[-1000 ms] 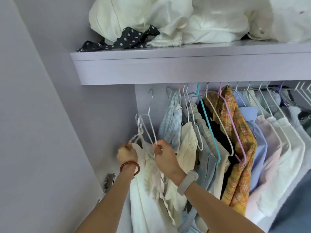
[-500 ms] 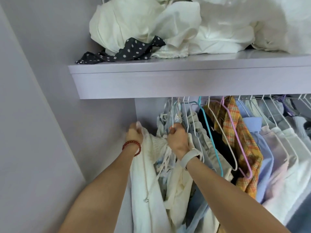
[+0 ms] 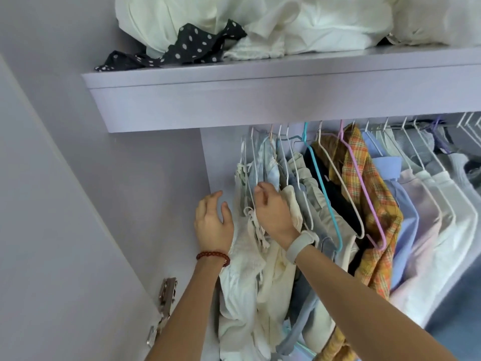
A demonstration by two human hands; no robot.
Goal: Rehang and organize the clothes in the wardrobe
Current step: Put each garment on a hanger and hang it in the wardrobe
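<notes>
A white garment (image 3: 242,290) now hangs on a white wire hanger (image 3: 247,178) at the left end of the wardrobe rail. My left hand (image 3: 212,222), with a red bead bracelet, hovers just left of it with relaxed fingers and holds nothing. My right hand (image 3: 273,212), with a grey wristband, has its fingers curled at the hanger and the garment's top; the exact grip is hidden. Further right hang a cream top (image 3: 294,204), a teal hanger (image 3: 322,194), and an orange plaid shirt (image 3: 374,209).
A lilac shelf (image 3: 260,100) juts out above the rail, piled with white bedding (image 3: 286,22) and a black polka-dot cloth (image 3: 187,50). The wardrobe side wall (image 3: 130,178) is on the left, with metal hinges (image 3: 166,295). Blue, pink and white shirts (image 3: 429,204) fill the right.
Both hands lifted the white garment on its hanger up to the rail. My left hand has since let go and dropped back left. The view tilted upward.
</notes>
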